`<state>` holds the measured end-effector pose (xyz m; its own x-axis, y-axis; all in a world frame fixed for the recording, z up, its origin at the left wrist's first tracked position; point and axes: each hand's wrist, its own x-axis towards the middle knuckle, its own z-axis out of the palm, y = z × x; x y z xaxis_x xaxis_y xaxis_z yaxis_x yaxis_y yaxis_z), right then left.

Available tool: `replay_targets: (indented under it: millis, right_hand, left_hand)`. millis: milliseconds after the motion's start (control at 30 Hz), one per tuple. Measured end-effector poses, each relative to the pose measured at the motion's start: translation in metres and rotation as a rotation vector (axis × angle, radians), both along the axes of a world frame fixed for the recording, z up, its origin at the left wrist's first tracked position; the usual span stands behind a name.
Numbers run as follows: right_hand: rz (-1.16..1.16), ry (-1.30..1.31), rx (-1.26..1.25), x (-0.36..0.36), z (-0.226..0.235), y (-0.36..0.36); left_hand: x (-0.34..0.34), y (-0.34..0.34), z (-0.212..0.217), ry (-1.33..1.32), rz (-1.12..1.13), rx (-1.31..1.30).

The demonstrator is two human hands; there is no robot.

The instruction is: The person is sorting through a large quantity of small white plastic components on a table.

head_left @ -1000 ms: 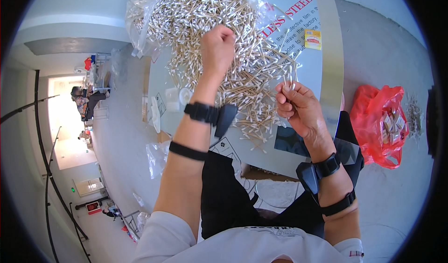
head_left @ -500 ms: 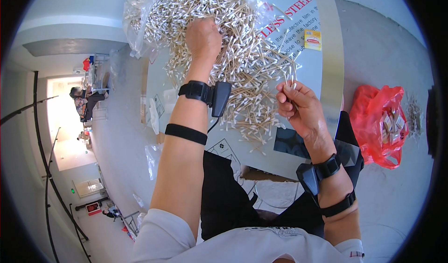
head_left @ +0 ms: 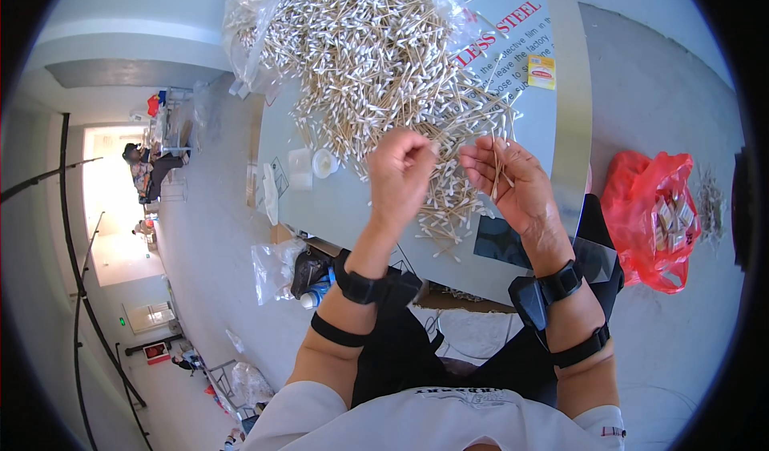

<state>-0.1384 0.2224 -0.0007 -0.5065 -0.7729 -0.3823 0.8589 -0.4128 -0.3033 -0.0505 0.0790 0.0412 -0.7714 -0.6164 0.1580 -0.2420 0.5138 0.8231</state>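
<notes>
Gap between my left hand (head_left: pixel 399 180) and right hand (head_left: pixel 519 185) narrows in head view: left is back from higher over the swab pile (head_left: pixel 360 58), so both now sit close at its near edge, placed to work together, I judge. Right grip is looser now, fingers partly spread, a few cotton swabs (head_left: pixel 498 161) held. Left curls narrow; can't tell if it pinches anything. Pile covers tabletop (head_left: pixel 336 207).
</notes>
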Motion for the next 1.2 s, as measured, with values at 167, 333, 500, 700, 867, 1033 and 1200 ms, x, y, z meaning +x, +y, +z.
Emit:
replay_targets:
  millis: [167, 333, 500, 700, 867, 1033, 1200]
  right_hand:
    - [-0.027, 0.025, -0.08, 0.001, -0.015, 0.001]
    - [-0.03, -0.012, -0.087, -0.003, -0.015, 0.004]
    - [0.061, 0.032, -0.082, -0.006, -0.019, 0.008]
    - [0.052, 0.017, -0.026, -0.004, -0.017, 0.003]
    - [0.048, 0.022, -0.02, -0.005, -0.018, 0.004]
    - [0.044, 0.022, 0.007, -0.004, -0.018, 0.004]
    - [0.039, 0.03, 0.006, -0.004, -0.017, 0.004]
  left_hand:
    - [-0.002, 0.021, -0.008, 0.002, -0.226, -0.168]
    - [-0.017, -0.009, 0.001, -0.038, -0.209, -0.05]
    - [-0.038, -0.107, -0.004, -0.169, 0.135, -0.509]
    - [-0.062, -0.17, -0.02, -0.175, 0.263, -0.27]
    - [-0.111, -0.157, -0.015, -0.228, 0.101, -0.333]
    - [-0.133, -0.155, -0.012, -0.065, 0.03, -0.196]
    - [-0.129, -0.168, -0.007, -0.087, -0.034, -0.133]
